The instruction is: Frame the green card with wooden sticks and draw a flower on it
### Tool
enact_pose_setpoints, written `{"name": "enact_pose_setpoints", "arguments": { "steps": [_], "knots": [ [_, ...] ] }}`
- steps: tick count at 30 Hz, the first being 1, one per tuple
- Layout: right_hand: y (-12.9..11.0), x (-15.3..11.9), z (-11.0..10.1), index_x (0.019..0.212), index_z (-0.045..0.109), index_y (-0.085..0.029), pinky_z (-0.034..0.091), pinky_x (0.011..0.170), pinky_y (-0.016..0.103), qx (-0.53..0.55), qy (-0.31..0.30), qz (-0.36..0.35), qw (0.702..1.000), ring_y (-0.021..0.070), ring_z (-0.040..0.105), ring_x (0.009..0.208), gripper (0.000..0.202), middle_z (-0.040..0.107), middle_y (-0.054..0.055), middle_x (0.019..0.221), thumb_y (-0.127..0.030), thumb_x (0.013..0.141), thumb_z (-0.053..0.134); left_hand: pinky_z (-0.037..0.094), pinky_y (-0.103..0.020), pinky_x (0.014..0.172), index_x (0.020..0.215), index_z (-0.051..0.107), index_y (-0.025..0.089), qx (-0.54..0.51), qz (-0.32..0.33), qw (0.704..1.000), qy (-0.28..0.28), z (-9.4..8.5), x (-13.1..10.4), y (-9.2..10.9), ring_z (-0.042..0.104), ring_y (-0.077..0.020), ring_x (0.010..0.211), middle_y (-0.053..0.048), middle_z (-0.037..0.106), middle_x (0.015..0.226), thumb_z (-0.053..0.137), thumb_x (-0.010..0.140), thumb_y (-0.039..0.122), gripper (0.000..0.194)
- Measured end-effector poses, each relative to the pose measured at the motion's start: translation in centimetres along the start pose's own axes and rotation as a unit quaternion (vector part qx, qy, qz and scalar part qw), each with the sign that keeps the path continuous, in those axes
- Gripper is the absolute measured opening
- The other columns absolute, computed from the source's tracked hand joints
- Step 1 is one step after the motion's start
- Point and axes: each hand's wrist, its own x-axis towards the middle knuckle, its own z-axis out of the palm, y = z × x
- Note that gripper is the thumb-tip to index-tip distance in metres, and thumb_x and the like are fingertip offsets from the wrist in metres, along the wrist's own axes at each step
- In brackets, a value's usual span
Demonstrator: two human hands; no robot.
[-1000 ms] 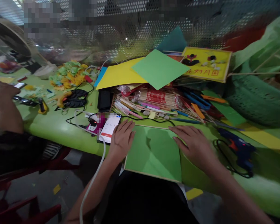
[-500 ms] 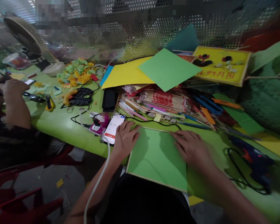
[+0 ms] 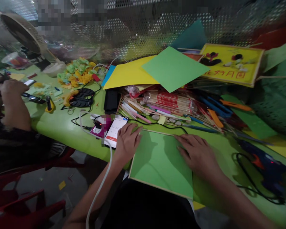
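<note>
A green sheet (image 3: 160,162) with thin wooden strips along its edges lies at the table's front edge. My left hand (image 3: 128,141) rests on its upper left corner, fingers apart, beside a lit phone (image 3: 114,130). On the upper right corner lies my right hand (image 3: 195,149), its fingers spread over the strip at the far edge. Neither hand is wrapped round anything. Behind the sheet runs a black cable (image 3: 154,124).
Sticks and pens (image 3: 135,111) lie behind the sheet, below a green card (image 3: 173,68). A glue gun (image 3: 267,165) with its cord is at the right. Another person's hands (image 3: 10,86) work at the far left, near a fan (image 3: 21,31).
Both hands keep nearly the same place on the green sheet. The view has shifted slightly, so the glue gun and the framed yellow picture appear a little further right.
</note>
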Motion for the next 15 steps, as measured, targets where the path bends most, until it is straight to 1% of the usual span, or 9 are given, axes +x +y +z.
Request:
{"name": "enact_pose_setpoints", "arguments": {
  "steps": [2, 4, 8, 15],
  "knots": [
    [0.18, -0.13, 0.03, 0.131, 0.068, -0.015, 0.05, 0.089, 0.043, 0.006, 0.01, -0.004, 1.0, 0.0295, 0.064, 0.105, 0.038, 0.074, 0.014, 0.115, -0.028, 0.103, 0.046, 0.042, -0.045, 0.105, 0.133, 0.067, 0.023, -0.016, -0.015, 0.999, 0.026, 0.08, -0.16, -0.22, 0.053, -0.0275, 0.127, -0.009, 0.068, 0.13, 0.044, 0.106, 0.028, 0.035],
    [0.46, -0.3, 0.02, 0.133, 0.067, -0.015, 0.05, 0.089, 0.043, 0.01, 0.026, 0.002, 1.0, 0.0296, 0.064, 0.104, 0.039, 0.074, 0.014, 0.114, -0.029, 0.103, 0.046, 0.041, -0.045, 0.106, 0.131, 0.068, 0.022, -0.022, -0.023, 0.999, 0.039, 0.14, -0.26, -0.33, 0.054, -0.0272, 0.126, -0.009, 0.069, 0.129, 0.043, 0.106, 0.028, 0.035],
    [0.97, -0.59, -0.1, 0.131, 0.069, -0.015, 0.049, 0.086, 0.044, 0.012, 0.05, 0.024, 0.998, 0.03, 0.064, 0.102, 0.038, 0.074, 0.014, 0.111, -0.029, 0.104, 0.044, 0.042, -0.045, 0.105, 0.129, 0.069, 0.024, -0.01, -0.015, 0.999, 0.029, 0.29, -0.32, -0.31, 0.053, -0.0283, 0.128, -0.009, 0.068, 0.131, 0.046, 0.105, 0.029, 0.034],
    [0.83, -0.53, -0.14, 0.123, 0.073, -0.018, 0.048, 0.087, 0.044, 0.029, 0.027, 0.035, 0.999, 0.0295, 0.064, 0.103, 0.035, 0.074, 0.013, 0.113, -0.028, 0.102, 0.046, 0.043, -0.045, 0.103, 0.131, 0.069, 0.026, 0.009, 0.008, 1.0, 0.01, 0.48, -0.25, -0.36, 0.053, -0.0293, 0.128, -0.009, 0.068, 0.131, 0.047, 0.105, 0.029, 0.035]
  ]
}}
